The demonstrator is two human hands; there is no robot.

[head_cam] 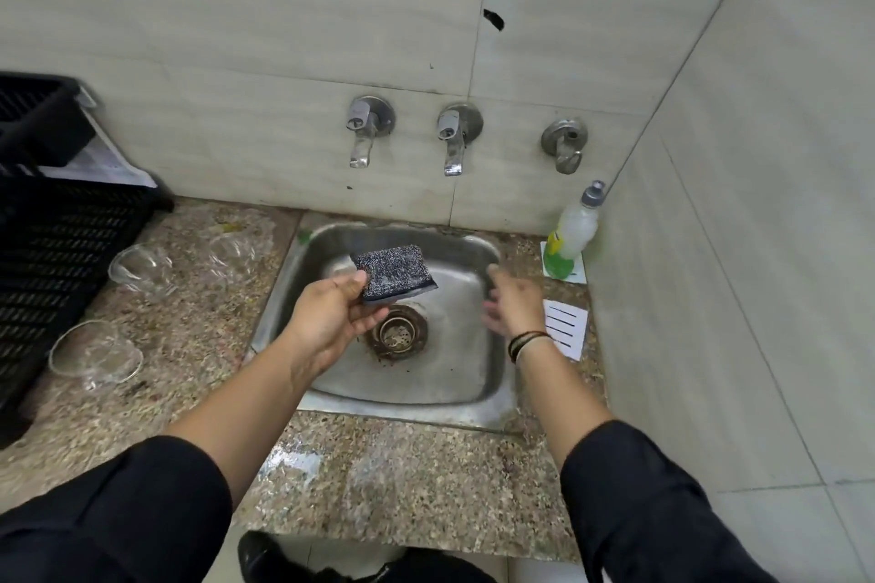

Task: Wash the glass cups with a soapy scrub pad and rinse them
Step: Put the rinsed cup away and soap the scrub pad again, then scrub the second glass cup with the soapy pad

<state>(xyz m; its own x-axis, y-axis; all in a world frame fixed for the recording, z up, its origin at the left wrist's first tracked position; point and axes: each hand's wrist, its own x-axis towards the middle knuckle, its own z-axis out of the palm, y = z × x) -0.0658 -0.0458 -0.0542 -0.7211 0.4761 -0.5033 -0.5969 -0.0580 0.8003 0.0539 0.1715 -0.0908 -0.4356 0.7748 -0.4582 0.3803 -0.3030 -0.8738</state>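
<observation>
My left hand (329, 312) pinches a dark speckled scrub pad (395, 272) by its near corner, held above the steel sink (492, 374). My right hand (513, 303) hovers over the sink's right side, blurred, fingers loosely spread and holding nothing. Three clear glass cups stand on the granite counter to the left: one (139, 267) beside the black crate, one (232, 251) nearer the sink, and one (94, 353) closer to me. A dish soap bottle (570, 234) with green liquid stands in the back right corner.
A black plastic crate (57, 246) fills the left edge of the counter. Two taps (362, 135) (454, 137) and a valve (563, 142) jut from the tiled wall above the sink. A white card (566, 327) lies right of the sink. The drain strainer (395, 331) sits mid-basin.
</observation>
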